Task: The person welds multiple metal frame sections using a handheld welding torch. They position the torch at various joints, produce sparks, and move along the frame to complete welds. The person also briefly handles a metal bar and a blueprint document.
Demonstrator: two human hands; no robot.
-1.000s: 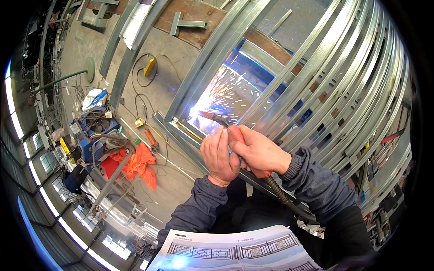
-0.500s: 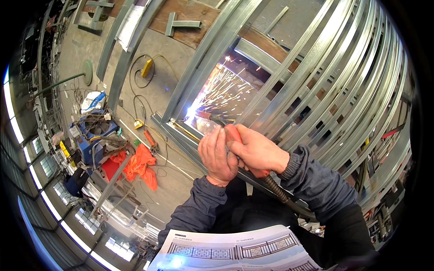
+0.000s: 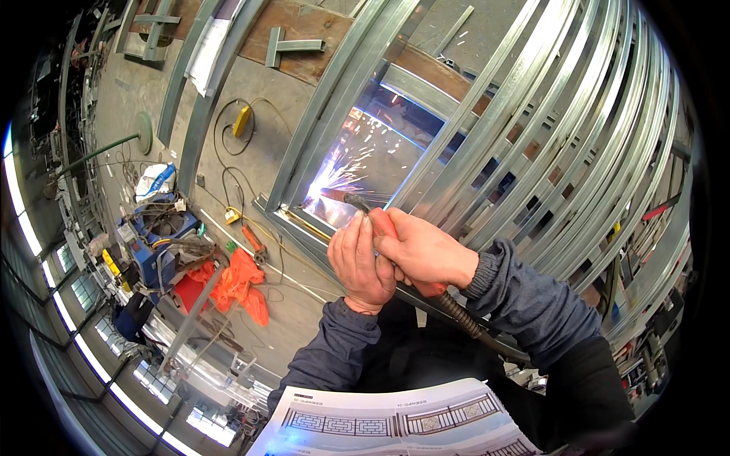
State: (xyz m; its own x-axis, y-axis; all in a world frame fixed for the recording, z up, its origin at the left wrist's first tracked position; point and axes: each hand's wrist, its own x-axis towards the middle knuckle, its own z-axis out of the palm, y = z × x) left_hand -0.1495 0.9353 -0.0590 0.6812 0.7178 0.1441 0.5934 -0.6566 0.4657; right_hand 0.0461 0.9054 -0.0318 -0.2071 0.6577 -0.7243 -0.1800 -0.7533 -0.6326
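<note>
My right hand (image 3: pixel 430 249) is closed round the red handle of a welding torch (image 3: pixel 382 223). My left hand (image 3: pixel 360 266) is curled against the front of that handle, its fingers pressed together near the dark, bent neck. From the torch's nozzle a bright white-blue arc (image 3: pixel 314 190) burns at the inner corner of a grey metal frame (image 3: pixel 323 125), and sparks fan out up and to the right. Glare hides the exact joint. A ribbed black cable (image 3: pixel 464 318) runs from the handle back under my right forearm.
Long steel tubes (image 3: pixel 525 144) lie side by side on the right. On the floor at left are a blue machine (image 3: pixel 156 235), orange cloth (image 3: pixel 239 285), an orange-handled tool (image 3: pixel 253 239) and loose cables. A printed sheet with railing pictures (image 3: pixel 395 418) lies across the bottom.
The spray of sparks has become smaller and thinner. Both hands still grip the torch at the same corner, while the whole view has shifted slightly.
</note>
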